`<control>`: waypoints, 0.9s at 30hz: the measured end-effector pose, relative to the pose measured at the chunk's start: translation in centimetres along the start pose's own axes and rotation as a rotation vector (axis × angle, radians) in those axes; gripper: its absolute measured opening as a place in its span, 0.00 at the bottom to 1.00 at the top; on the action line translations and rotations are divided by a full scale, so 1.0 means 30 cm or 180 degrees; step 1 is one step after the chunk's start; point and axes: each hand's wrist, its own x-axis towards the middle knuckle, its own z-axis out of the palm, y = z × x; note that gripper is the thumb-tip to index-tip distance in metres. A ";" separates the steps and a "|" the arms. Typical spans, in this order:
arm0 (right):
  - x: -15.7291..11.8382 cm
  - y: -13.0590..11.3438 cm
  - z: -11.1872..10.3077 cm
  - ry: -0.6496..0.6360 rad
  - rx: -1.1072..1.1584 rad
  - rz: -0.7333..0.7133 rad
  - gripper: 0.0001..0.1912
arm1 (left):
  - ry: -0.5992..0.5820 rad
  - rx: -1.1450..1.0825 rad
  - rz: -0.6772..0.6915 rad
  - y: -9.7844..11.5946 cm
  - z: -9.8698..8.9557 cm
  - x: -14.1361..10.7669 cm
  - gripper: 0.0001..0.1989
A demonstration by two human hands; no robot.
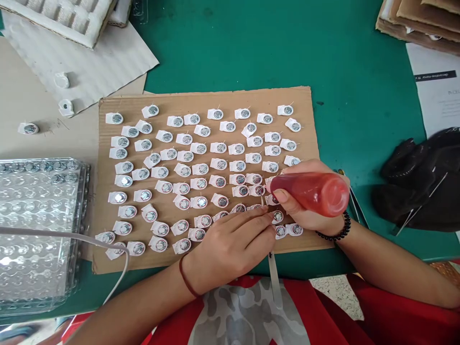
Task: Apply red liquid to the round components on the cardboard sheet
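A brown cardboard sheet (pixel 208 98) carries rows of small round metallic parts on white tabs. My right hand (pixel 305 201) is closed round a red squeeze bottle (pixel 311 191), tilted with its narrow tip pointing left at one of the parts (pixel 257 190). Close to that tip, my left hand (pixel 239 239) pinches a thin metal tool (pixel 274 280), whose flat end extends below the fingers toward my lap. The tool's upper end lies near the bottle tip and is partly hidden by my fingers.
Clear plastic trays (pixel 39 230) stand at the left, with a white cable (pixel 72 235) crossing them. A black bag (pixel 424 187) and metal tweezers (pixel 355 206) lie at the right. Cardboard pieces (pixel 420 21) occupy the top right, a foam tray (pixel 86 28) the top left.
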 end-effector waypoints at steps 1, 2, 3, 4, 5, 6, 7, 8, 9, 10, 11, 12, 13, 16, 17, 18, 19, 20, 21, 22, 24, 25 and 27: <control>0.001 -0.001 -0.001 -0.0009 -0.0025 -0.0015 0.10 | 0.0002 0.0001 0.0005 -0.001 0.001 0.000 0.07; 0.003 -0.001 -0.003 -0.0021 -0.0037 -0.0035 0.09 | 0.0004 0.0000 0.0004 -0.002 0.002 0.000 0.06; 0.004 -0.003 -0.005 -0.0027 -0.0042 -0.0060 0.09 | 0.0013 0.0002 0.0006 -0.002 0.002 0.000 0.06; 0.006 -0.005 -0.007 -0.0031 -0.0045 -0.0083 0.09 | 0.0012 -0.0001 0.0008 -0.003 0.001 0.000 0.06; 0.007 -0.007 -0.009 -0.0034 -0.0052 -0.0115 0.09 | 0.0016 -0.0002 0.0008 -0.003 0.000 0.000 0.07; 0.009 -0.010 -0.012 -0.0033 -0.0068 -0.0146 0.10 | 0.0015 -0.0003 0.0010 -0.003 -0.001 0.000 0.07; 0.011 -0.012 -0.013 -0.0037 -0.0087 -0.0171 0.10 | 0.0008 -0.0006 0.0011 -0.003 -0.002 -0.001 0.07; 0.013 -0.014 -0.014 -0.0044 -0.0105 -0.0194 0.10 | 0.0010 -0.0004 0.0012 -0.003 -0.003 -0.002 0.07; 0.014 -0.014 -0.015 -0.0051 -0.0120 -0.0210 0.10 | 0.0012 -0.0006 0.0013 -0.003 -0.003 -0.004 0.07; 0.015 -0.015 -0.015 -0.0056 -0.0132 -0.0219 0.10 | 0.0012 -0.0008 0.0011 -0.003 -0.003 -0.005 0.07; 0.016 -0.014 -0.014 -0.0059 -0.0141 -0.0215 0.10 | 0.0011 -0.0016 0.0013 -0.003 -0.001 -0.007 0.07; 0.017 -0.013 -0.013 -0.0058 -0.0140 -0.0207 0.10 | 0.0003 -0.0026 0.0016 -0.003 0.001 -0.009 0.06; 0.017 -0.011 -0.011 -0.0052 -0.0126 -0.0202 0.10 | -0.0003 -0.0035 0.0014 -0.003 0.003 -0.010 0.06; 0.016 -0.007 -0.009 -0.0049 -0.0062 -0.0141 0.10 | -0.0022 -0.0052 -0.0001 -0.004 0.007 -0.012 0.06; 0.015 -0.007 -0.010 -0.0062 -0.0004 -0.0093 0.10 | -0.0013 -0.0058 -0.0011 -0.005 0.006 -0.013 0.06; 0.014 -0.007 -0.011 -0.0050 0.0090 -0.0034 0.10 | 0.0004 -0.0070 -0.0019 -0.006 0.004 -0.013 0.06; 0.013 -0.008 -0.013 -0.0004 0.0219 0.0070 0.09 | 0.0021 -0.0094 -0.0040 -0.007 0.000 -0.014 0.06; 0.011 -0.008 -0.015 0.0058 0.0409 0.0218 0.09 | 0.0039 -0.0135 -0.0079 -0.010 -0.004 -0.015 0.06; 0.010 -0.009 -0.017 0.0117 0.0648 0.0387 0.08 | 0.0047 -0.0192 -0.0152 -0.013 -0.009 -0.016 0.07; 0.008 -0.009 -0.018 0.0152 0.0893 0.0564 0.07 | 0.0060 -0.0266 -0.0261 -0.017 -0.013 -0.016 0.08; 0.005 -0.009 -0.017 0.0130 0.1269 0.0829 0.06 | 0.0165 -0.0406 -0.0607 -0.025 -0.017 -0.014 0.11; 0.004 -0.009 -0.016 0.0060 0.1370 0.0903 0.06 | 0.0277 -0.0425 -0.0804 -0.030 -0.017 -0.012 0.11; 0.000 -0.008 -0.010 -0.0021 0.1305 0.0871 0.07 | 0.0549 -0.0387 -0.1163 -0.037 -0.012 -0.004 0.11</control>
